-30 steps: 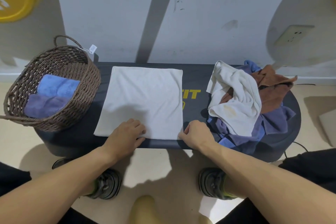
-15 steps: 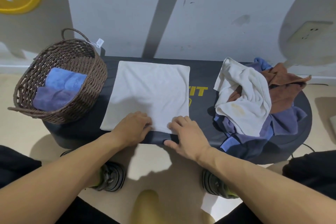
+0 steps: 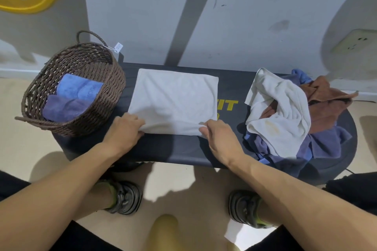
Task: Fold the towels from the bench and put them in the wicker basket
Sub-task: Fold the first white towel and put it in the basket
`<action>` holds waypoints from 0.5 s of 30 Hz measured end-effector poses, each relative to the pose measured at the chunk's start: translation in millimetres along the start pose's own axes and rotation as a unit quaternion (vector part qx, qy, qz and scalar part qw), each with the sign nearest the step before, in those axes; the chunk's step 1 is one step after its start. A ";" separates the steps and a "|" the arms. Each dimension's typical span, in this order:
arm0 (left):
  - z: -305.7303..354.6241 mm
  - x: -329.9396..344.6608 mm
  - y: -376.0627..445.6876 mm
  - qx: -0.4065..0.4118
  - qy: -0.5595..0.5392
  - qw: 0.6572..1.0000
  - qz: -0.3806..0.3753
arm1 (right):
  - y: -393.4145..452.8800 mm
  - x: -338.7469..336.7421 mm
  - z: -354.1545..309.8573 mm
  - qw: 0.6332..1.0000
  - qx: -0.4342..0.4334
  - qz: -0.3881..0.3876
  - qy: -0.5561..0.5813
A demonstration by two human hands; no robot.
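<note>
Over at the far left of the dark bench [image 3: 183, 151], sitting right at its end: wicker basket [image 3: 98, 112], with a light blue towel [image 3: 78, 87] and a purple one [image 3: 63, 108] folded inside. Just beside it, left hand [image 3: 124, 130], knuckles up, fingers curled, pinching the near left corner of the white towel [image 3: 175, 100]. Lying flat mid-bench, far edge straight along the back, near edge lifted and bunched between both grips. At the near right corner, right hand [image 3: 219, 136], thumb and fingers clamped on the cloth, forearm angling in from lower right. Bare strip of bench along the front, and another gap showing yellow lettering [image 3: 227, 105]. Further right, heaped pile of unfolded towels [image 3: 295, 120], white, brown, purple, spilling toward the rounded end.
</note>
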State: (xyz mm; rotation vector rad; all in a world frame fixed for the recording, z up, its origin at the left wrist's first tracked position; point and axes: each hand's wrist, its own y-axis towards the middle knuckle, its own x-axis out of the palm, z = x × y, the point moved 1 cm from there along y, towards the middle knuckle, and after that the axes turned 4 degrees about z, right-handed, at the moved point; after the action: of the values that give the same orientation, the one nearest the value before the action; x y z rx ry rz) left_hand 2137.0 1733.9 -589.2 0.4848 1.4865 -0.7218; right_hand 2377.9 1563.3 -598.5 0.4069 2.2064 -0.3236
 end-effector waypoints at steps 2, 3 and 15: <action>-8.8 -3.8 0.0 -0.006 -0.024 1.000 -0.010 | -0.3 -5.6 1.0 0.999 -0.026 -0.030 0.008; -10.8 -6.4 0.1 -0.011 -0.053 0.998 -0.027 | -0.2 -8.4 1.7 0.999 -0.031 -0.044 -0.002; -27.4 -23.1 -2.3 -0.132 -0.397 0.894 -0.159 | 5.7 -36.9 21.5 0.966 0.163 0.002 0.199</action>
State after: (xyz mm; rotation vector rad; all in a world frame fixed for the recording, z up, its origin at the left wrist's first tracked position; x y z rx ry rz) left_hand 2117.1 1754.5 -567.5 -0.2671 0.8585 -0.8232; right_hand 2417.0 1554.1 -583.0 0.7069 2.5464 -0.6558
